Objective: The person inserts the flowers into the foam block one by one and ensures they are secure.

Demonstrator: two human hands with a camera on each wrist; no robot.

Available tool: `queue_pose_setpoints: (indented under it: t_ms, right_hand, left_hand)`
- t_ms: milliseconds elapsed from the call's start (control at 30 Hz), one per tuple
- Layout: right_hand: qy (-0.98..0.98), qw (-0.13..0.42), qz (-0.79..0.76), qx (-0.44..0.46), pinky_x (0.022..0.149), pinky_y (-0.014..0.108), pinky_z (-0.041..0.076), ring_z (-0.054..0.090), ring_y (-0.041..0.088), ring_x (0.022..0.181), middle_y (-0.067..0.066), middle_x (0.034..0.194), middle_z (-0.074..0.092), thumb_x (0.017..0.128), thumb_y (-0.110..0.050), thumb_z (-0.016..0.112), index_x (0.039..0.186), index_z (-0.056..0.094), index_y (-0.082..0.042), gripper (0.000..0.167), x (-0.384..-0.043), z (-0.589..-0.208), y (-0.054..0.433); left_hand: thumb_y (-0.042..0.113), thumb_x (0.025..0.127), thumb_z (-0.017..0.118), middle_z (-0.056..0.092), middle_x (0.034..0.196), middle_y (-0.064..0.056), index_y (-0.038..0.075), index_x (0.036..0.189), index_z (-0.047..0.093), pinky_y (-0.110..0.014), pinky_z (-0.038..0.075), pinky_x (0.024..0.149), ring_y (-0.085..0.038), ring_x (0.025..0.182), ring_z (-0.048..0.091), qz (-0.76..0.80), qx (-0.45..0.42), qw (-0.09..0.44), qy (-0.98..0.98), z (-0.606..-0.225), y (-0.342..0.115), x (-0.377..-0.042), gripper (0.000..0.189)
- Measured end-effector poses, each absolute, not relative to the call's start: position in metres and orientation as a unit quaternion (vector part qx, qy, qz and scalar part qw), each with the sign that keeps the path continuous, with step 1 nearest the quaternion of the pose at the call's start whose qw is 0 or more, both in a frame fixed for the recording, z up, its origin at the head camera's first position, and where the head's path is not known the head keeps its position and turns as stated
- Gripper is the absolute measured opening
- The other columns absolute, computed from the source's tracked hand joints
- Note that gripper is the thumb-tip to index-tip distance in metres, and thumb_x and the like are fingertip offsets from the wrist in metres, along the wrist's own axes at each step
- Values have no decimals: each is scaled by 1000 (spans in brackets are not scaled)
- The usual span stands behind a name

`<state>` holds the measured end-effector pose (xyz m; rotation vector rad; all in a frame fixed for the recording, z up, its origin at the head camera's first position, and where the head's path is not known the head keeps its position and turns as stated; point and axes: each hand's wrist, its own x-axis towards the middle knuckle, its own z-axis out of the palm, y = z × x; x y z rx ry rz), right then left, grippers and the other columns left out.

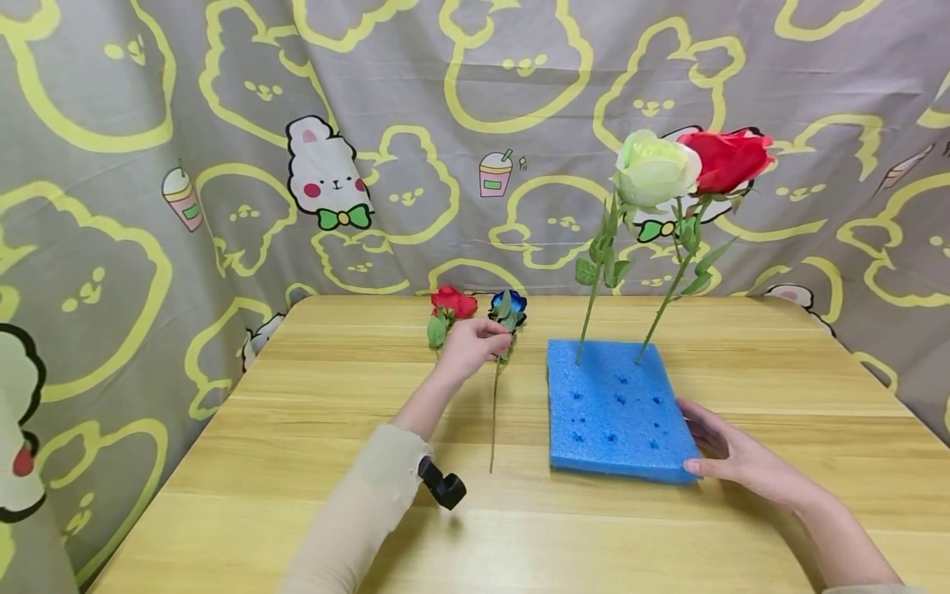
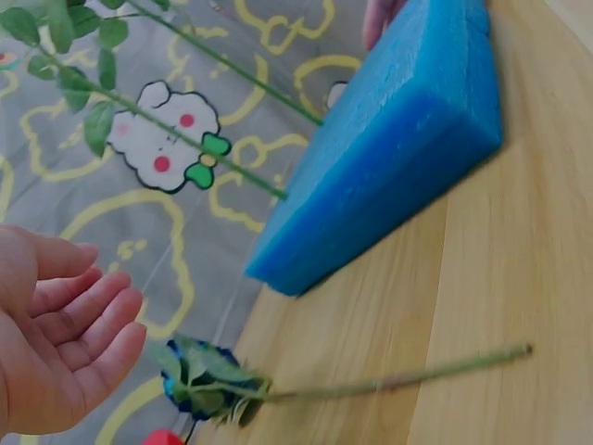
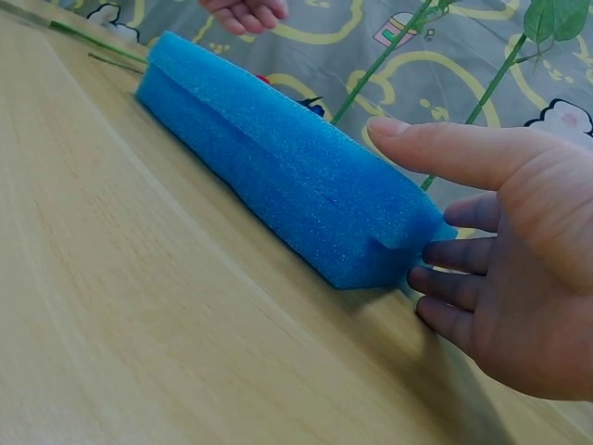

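My left hand (image 1: pixel 475 346) is over a dark blue artificial rose (image 1: pixel 508 304), overlapping its leaves in the head view. In the left wrist view this hand (image 2: pixel 69 338) has loosely bent fingers with nothing between them, and the blue rose (image 2: pixel 199 380) lies beside it, stem along the table. A blue foam block (image 1: pixel 616 417) with several small holes in its top lies flat to the right. At its right side is my right hand (image 1: pixel 731 454), fingers along the side and thumb by the front corner. The right wrist view shows those fingers (image 3: pixel 454 255) fairly straight against the foam.
A pale green-white rose (image 1: pixel 656 169) and a red rose (image 1: pixel 731 161) stand upright in the block's back holes. Another red rose (image 1: pixel 453 303) lies left of the blue one. Behind the wooden table (image 1: pixel 297 462) hangs a grey patterned curtain (image 1: pixel 416 82).
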<state>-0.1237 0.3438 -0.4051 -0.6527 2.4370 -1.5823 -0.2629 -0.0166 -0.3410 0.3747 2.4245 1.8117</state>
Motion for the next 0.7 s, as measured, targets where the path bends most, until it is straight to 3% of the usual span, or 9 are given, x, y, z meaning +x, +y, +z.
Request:
queue_pose_setpoints:
  t_ms: [133, 700]
  right_hand:
    - [814, 78, -530, -225, 91, 7, 32, 32, -15, 117, 40, 141, 12, 88, 4, 56, 142, 10, 13, 71, -124, -406, 344]
    - [818, 76, -524, -225, 90, 6, 33, 32, -16, 117, 41, 141, 13, 89, 4, 56, 142, 9, 13, 71, -125, -406, 345]
  left_hand:
    - [9, 86, 66, 67, 89, -12, -3, 97, 65, -35, 54, 73, -32, 87, 65, 591, 112, 39, 798, -342, -30, -259, 17]
    - [13, 87, 64, 67, 94, -13, -2, 105, 63, -36, 52, 76, -22, 84, 64, 571, 68, 28, 818, -351, -78, -243, 24]
